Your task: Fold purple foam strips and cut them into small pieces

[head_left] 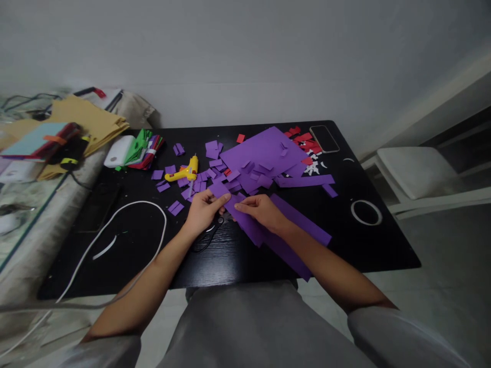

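A long strip of purple paper (245, 222) is held between my two hands over the black table. My left hand (205, 207) pinches its far end, with the thumb lying on top. Close beside it, my right hand (264, 210) has thumb and forefinger pressed together on the strip's right edge. Under my right wrist lie further wide purple strips (303, 220). Small cut purple pieces (176, 208) are scattered just beyond my hands, around a yellow glue gun (184, 173). Partly hidden below my left hand is something dark with a ring-shaped handle (220, 220).
A large purple sheet (264, 148) lies at the back, near red scraps (305, 139) and a phone (324, 139). A roll of tape (366, 212) sits at the right. A white cable (134, 203) loops across the left side. Bundled coloured paper (143, 151) stands back left.
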### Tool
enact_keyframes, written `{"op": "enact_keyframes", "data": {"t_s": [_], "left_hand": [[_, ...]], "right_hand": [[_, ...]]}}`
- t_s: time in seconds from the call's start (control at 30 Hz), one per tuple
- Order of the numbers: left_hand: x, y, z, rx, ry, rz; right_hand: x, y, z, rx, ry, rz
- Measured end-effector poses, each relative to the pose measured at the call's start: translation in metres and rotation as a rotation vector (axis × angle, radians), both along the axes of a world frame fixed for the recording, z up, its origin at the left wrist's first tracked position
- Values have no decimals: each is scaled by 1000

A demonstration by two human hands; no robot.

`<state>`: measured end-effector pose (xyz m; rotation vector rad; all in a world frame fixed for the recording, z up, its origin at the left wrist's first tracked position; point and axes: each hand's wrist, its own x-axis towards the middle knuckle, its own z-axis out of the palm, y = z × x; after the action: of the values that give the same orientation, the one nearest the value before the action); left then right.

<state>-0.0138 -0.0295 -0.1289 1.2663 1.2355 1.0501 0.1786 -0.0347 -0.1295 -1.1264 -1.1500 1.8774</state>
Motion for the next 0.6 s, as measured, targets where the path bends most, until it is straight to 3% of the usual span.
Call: {"op": "enact_keyframes", "data": {"t_s": [0.17, 0.4, 0.6], "left_hand": [[1, 0, 2, -4, -23, 10], [8, -5, 1, -87, -36, -85], [-1, 0, -3, 6, 36, 42]], "right_hand": [[-1, 0, -2, 0, -3, -26], [-1, 1, -5, 66, -38, -2], [-2, -1, -2, 45, -39, 36]]}}
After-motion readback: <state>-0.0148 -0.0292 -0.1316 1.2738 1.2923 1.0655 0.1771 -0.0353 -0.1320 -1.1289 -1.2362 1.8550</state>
